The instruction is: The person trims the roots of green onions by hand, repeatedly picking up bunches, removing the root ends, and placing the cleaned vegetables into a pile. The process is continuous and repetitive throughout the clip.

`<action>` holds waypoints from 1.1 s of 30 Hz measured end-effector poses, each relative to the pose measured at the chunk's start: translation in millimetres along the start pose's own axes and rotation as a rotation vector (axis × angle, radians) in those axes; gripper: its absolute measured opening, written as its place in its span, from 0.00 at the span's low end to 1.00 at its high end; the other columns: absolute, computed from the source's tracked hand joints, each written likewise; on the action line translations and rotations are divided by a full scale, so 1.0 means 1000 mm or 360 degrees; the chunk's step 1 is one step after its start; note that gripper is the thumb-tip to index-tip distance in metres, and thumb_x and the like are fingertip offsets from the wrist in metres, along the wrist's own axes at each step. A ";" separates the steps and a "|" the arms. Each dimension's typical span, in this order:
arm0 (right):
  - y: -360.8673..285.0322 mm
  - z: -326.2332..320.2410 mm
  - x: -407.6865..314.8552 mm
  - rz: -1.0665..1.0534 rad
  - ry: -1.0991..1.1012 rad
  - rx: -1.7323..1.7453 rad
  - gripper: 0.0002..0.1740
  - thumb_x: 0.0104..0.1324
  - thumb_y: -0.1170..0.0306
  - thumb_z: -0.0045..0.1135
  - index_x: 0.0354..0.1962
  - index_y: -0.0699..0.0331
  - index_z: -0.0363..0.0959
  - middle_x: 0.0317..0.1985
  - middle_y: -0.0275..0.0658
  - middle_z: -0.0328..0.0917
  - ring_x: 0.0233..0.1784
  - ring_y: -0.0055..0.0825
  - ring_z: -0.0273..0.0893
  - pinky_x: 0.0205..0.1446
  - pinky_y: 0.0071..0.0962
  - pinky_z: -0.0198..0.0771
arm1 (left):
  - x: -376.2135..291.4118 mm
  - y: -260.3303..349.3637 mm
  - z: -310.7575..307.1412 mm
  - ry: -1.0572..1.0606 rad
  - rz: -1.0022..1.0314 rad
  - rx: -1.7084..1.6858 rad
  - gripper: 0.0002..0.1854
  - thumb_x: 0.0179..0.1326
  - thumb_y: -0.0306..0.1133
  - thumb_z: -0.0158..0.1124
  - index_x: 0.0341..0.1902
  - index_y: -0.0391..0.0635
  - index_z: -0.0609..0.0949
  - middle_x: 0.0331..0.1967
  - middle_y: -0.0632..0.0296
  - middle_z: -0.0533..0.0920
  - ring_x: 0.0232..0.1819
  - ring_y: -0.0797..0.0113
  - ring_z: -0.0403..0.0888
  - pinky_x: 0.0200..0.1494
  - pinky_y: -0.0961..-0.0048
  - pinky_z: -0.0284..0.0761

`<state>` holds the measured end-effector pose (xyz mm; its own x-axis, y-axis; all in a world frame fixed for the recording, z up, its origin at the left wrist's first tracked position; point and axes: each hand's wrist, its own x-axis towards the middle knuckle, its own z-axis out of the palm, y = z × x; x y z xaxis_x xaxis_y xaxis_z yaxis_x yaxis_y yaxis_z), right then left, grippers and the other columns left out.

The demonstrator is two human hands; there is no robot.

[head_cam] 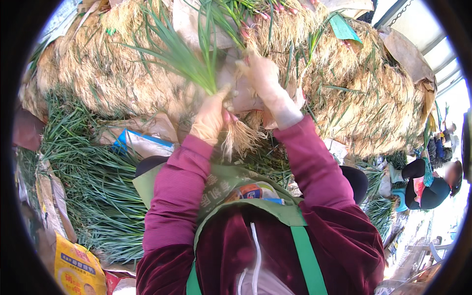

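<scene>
My left hand (211,120), in what looks like a thin pale glove, grips a bunch of spring onions (206,79). Their green leaves fan up and away from me, while the pinkish bulbs and stringy roots (238,136) hang below my fingers. Farther forward, my right hand (263,72) is at the near edge of a heap of spring onions (273,16) with reddish bulbs. Its fingers are bent and blurred by movement beside some bulbs and roots, and whether they hold a stalk is unclear. Brown sheet material (236,99) lies behind and between both hands.
Stacked onions form a wall of pale roots (368,96) ahead. Loose green-leaved onions (107,206) cover the ground at left, near a yellow printed bag (79,267). My green apron (221,188) holds small packets (254,191). Another person (429,184) sits at far right.
</scene>
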<state>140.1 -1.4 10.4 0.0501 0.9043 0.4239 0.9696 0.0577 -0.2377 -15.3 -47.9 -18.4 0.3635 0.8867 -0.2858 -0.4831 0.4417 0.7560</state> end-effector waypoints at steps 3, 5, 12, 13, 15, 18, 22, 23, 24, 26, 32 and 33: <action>-0.009 -0.008 0.033 0.0269 -0.0479 -0.0509 0.17 0.59 0.55 0.47 0.35 0.58 0.73 0.23 0.44 0.76 0.29 0.41 0.76 0.32 0.36 0.69 | -0.006 0.005 -0.001 -0.0224 -0.0164 0.0001 0.16 0.60 0.40 0.55 0.44 0.40 0.76 0.13 0.73 0.63 0.14 0.81 0.62 0.13 0.78 0.67; -0.003 -0.007 0.018 0.0099 -0.0195 -0.0275 0.16 0.58 0.54 0.48 0.33 0.57 0.74 0.21 0.40 0.76 0.27 0.37 0.77 0.30 0.34 0.69 | -0.008 0.007 0.000 -0.0174 -0.0123 -0.0032 0.17 0.58 0.40 0.57 0.44 0.38 0.77 0.10 0.75 0.61 0.13 0.81 0.60 0.13 0.79 0.67; -0.021 -0.017 -0.088 -0.0425 -0.0035 -0.0595 0.11 0.61 0.63 0.44 0.24 0.55 0.72 0.12 0.32 0.73 0.15 0.28 0.73 0.25 0.30 0.65 | -0.013 0.001 0.007 -0.0193 -0.0054 0.0144 0.12 0.59 0.36 0.56 0.36 0.38 0.79 0.12 0.69 0.69 0.08 0.78 0.64 0.11 0.79 0.67; -0.024 -0.024 -0.093 -0.0429 -0.0249 -0.0470 0.12 0.60 0.62 0.46 0.29 0.58 0.74 0.18 0.36 0.75 0.21 0.31 0.76 0.29 0.31 0.68 | -0.014 0.000 0.006 -0.0100 -0.0039 0.0227 0.12 0.59 0.36 0.55 0.35 0.38 0.78 0.12 0.68 0.69 0.08 0.77 0.63 0.11 0.79 0.67; -0.023 -0.041 -0.089 -0.0403 -0.0745 -0.0019 0.15 0.59 0.61 0.48 0.37 0.61 0.75 0.24 0.41 0.77 0.29 0.34 0.77 0.34 0.31 0.69 | -0.017 0.002 0.001 -0.0058 -0.0013 0.0372 0.12 0.60 0.35 0.54 0.33 0.38 0.78 0.12 0.67 0.70 0.07 0.77 0.63 0.11 0.79 0.68; -0.011 -0.055 -0.062 -0.0090 -0.0653 0.1274 0.21 0.61 0.62 0.50 0.52 0.59 0.67 0.38 0.37 0.77 0.40 0.26 0.75 0.44 0.28 0.69 | -0.020 0.006 -0.005 -0.0128 0.0000 0.0267 0.12 0.62 0.34 0.50 0.34 0.36 0.77 0.14 0.66 0.72 0.09 0.77 0.64 0.12 0.80 0.70; -0.014 -0.021 -0.039 -0.0134 -0.0755 0.1706 0.22 0.63 0.66 0.48 0.55 0.60 0.62 0.44 0.35 0.74 0.42 0.23 0.71 0.45 0.25 0.67 | -0.022 0.009 -0.006 -0.0280 -0.0086 0.0145 0.13 0.62 0.36 0.48 0.35 0.36 0.76 0.16 0.64 0.73 0.12 0.77 0.67 0.12 0.79 0.69; -0.013 -0.011 -0.040 0.0247 -0.1233 0.2225 0.23 0.65 0.67 0.44 0.57 0.62 0.59 0.45 0.36 0.71 0.44 0.22 0.68 0.47 0.23 0.65 | -0.022 0.010 -0.005 -0.0162 -0.0043 0.0225 0.14 0.63 0.36 0.48 0.36 0.36 0.76 0.16 0.65 0.72 0.12 0.77 0.67 0.12 0.79 0.69; -0.011 -0.002 -0.043 0.0083 -0.0893 0.2029 0.22 0.65 0.68 0.43 0.57 0.63 0.59 0.45 0.37 0.71 0.45 0.23 0.68 0.48 0.22 0.65 | -0.022 0.009 -0.006 -0.0128 -0.0023 0.0278 0.14 0.63 0.37 0.48 0.37 0.36 0.76 0.16 0.66 0.72 0.12 0.78 0.66 0.12 0.79 0.69; -0.007 0.013 -0.052 0.0019 -0.0732 0.1833 0.21 0.64 0.69 0.43 0.54 0.66 0.61 0.46 0.38 0.70 0.47 0.25 0.67 0.50 0.22 0.64 | -0.021 0.007 -0.010 -0.0103 0.0041 0.0341 0.14 0.62 0.35 0.49 0.38 0.36 0.77 0.16 0.69 0.72 0.14 0.79 0.64 0.16 0.82 0.66; -0.003 0.009 -0.045 -0.0484 -0.0460 0.0968 0.15 0.57 0.66 0.52 0.41 0.63 0.71 0.34 0.40 0.74 0.39 0.36 0.74 0.45 0.25 0.70 | -0.008 0.008 -0.027 -0.0283 -0.0025 0.0247 0.13 0.62 0.36 0.49 0.35 0.39 0.77 0.21 0.63 0.76 0.14 0.74 0.70 0.13 0.79 0.69; -0.001 0.002 -0.039 -0.0460 -0.0455 0.0410 0.16 0.55 0.63 0.54 0.39 0.64 0.71 0.34 0.40 0.75 0.39 0.35 0.74 0.46 0.25 0.70 | -0.009 0.009 -0.030 -0.0266 -0.0046 0.0406 0.12 0.62 0.36 0.50 0.35 0.39 0.76 0.21 0.63 0.76 0.14 0.75 0.69 0.13 0.79 0.69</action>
<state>136.9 -35.9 -7.2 -0.3156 0.9138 0.2555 0.8416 0.3939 -0.3695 -46.7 -47.6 -26.9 0.5104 0.8301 -0.2246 -0.2628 0.3993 0.8784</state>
